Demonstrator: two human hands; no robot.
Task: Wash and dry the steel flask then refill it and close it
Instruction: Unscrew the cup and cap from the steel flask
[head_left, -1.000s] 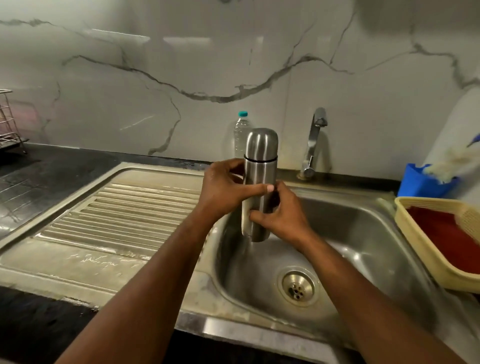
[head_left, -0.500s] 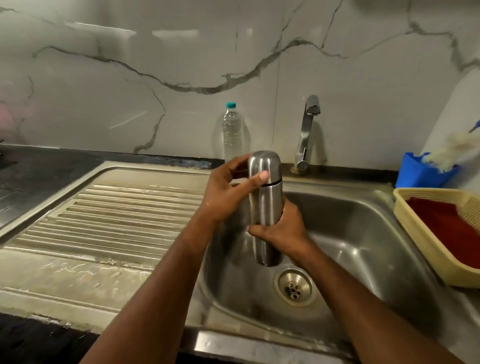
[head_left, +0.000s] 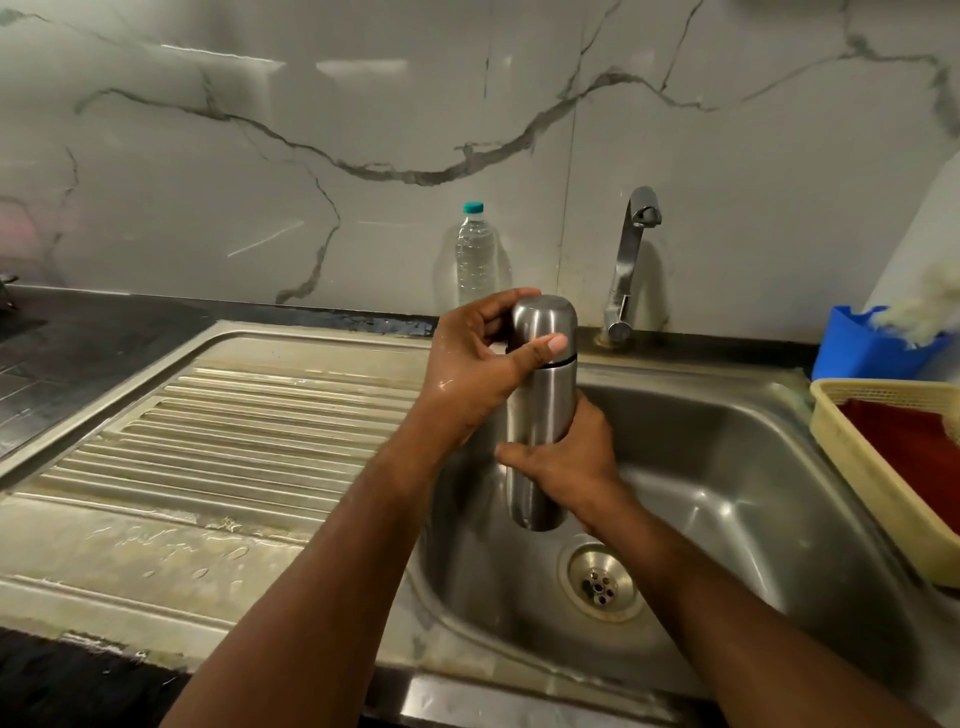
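Evidently the cap is about to come off: the left hand (head_left: 470, 369) curls its grip round the domed cap (head_left: 545, 325) of the steel flask (head_left: 540, 415), thumb laid across the front just above the seam, while the right hand (head_left: 563, 460) clasps the body lower down, fingers wrapped behind it, which I judge is to keep it from turning as the cap is twisted. Both hands hold the flask upright over the left part of the sink (head_left: 727, 467), above and a little left of the drain (head_left: 600, 582), so anything spilled would fall into the basin. Going from the left, a dark table (head_left: 78, 338) meets the ribbed steel draining board (head_left: 234, 431), which carries beads and smears of water near its front edge. Behind the flask a clear water bottle (head_left: 475, 254) with a teal cap stands against the veined marble wall (head_left: 260, 156), probably kept for the refill. To its right the tap (head_left: 631, 260) rises from the back ledge, with no water running. Further right sit a blue tub (head_left: 867, 348) with something pale and fibrous in it, and a yellow basket (head_left: 872, 467) holding something red.
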